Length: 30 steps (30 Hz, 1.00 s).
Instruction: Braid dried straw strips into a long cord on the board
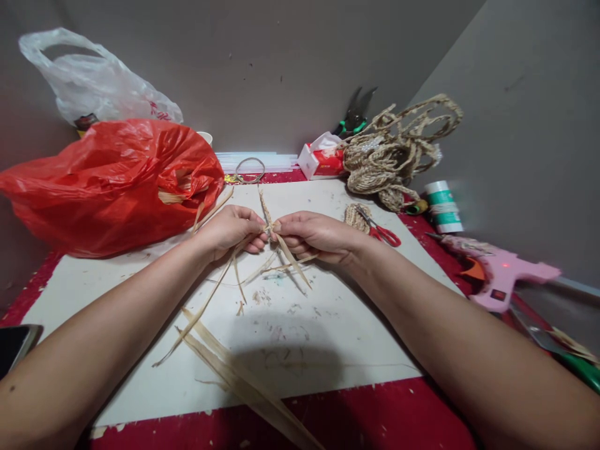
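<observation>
Both hands met over the middle of the table, above a white board. The left hand and the right hand were each pinched shut on the same bunch of dried leaf strips, fingertips almost touching. The bunch's loose ends fanned down onto the board. More long strips lay toward the near edge. A red plastic bag sat at the far left, a coil of braided rope at the far right corner. Red-handled scissors lay just beside the right hand, and a pink glue gun rested at the right edge.
</observation>
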{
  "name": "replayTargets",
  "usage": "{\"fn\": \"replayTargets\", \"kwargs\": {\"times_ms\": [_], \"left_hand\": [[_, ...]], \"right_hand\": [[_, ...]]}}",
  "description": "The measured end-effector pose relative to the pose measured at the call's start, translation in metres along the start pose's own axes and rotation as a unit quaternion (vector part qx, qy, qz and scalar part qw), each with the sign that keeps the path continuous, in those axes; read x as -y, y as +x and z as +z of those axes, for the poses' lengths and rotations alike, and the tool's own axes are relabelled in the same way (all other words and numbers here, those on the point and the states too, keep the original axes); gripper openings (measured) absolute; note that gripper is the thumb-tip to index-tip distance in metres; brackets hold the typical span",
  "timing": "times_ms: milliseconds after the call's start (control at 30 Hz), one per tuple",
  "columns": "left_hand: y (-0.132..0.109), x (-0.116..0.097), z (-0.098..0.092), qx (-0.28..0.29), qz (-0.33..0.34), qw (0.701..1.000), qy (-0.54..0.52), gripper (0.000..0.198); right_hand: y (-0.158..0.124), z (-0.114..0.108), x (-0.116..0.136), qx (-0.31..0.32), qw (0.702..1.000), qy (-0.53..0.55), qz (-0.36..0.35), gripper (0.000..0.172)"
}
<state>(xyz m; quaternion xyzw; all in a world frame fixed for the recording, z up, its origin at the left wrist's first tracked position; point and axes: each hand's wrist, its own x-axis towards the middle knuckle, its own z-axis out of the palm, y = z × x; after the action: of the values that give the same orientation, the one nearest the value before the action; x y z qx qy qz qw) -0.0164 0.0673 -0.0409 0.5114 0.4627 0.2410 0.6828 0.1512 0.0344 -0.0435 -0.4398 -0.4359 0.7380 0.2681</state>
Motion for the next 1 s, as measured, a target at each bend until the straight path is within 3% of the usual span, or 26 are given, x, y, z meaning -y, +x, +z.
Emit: {"fn": "replayTargets", "kwargs": {"times_ms": [167,500,800,1000], "left_hand": [[0.0,-0.002,0.0,-0.017,0.004,0.999,-0.028,0.008],[0.003,0.003,-0.006,0.06,0.0,0.994,-0.094,0.014],[0.001,0.002,-0.003,0.009,0.078,0.997,0.008,0.012],[-0.004,0.002,0.004,-0.018,0.058,0.994,0.095,0.005]], "right_hand": [[0.001,-0.003,0.0,0.017,1.0,0.023,0.006,0.018],[0.003,-0.007,-0.002,0.028,0.997,0.076,0.014,0.013],[0.006,-0.009,-0.002,-0.005,0.994,0.105,0.031,0.025],[0.005,-0.009,-0.003,-0.002,0.992,0.118,0.034,0.017]]}}
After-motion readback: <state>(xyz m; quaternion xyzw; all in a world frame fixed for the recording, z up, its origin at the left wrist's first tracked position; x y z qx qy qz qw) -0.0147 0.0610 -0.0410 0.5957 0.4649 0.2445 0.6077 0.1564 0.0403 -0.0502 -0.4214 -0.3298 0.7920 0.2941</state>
